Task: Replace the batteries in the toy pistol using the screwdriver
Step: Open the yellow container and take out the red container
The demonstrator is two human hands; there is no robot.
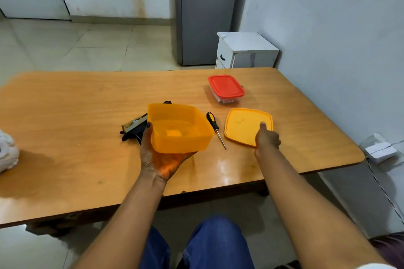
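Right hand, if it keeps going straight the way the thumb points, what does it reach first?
The right hand already grips the orange lid. Beyond its far edge, probably bare table; the red-lidded box lies left of that line, though depth is unclear.

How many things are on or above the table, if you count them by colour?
Orange: 2, the open tub that the left hand holds and its loose lid under the right hand.
Red: 1, the lid of the closed box.
Black and yellow: 1, the screwdriver.
Black: 1, the toy pistol.
White: 1, a cloth-like thing, cut off at the left edge.
Total: 6.
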